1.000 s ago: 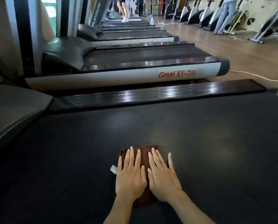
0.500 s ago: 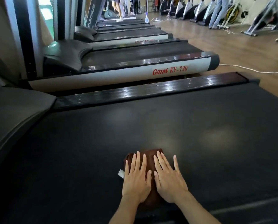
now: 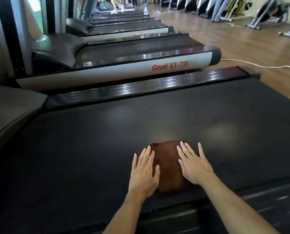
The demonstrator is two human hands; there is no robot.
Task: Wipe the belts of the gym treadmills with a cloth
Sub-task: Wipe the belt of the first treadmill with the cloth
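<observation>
At lower centre of the frame, the cloth lies flat on the belt, left hand and right hand pressing its sides, fingers straight, grasping nothing. Mid-wipe, I judge; next calls for steady pressure across the unwiped belt.

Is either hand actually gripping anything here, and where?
Nothing is gripped. The left hand and right hand press flat on the brown cloth, one on each side edge.
</observation>
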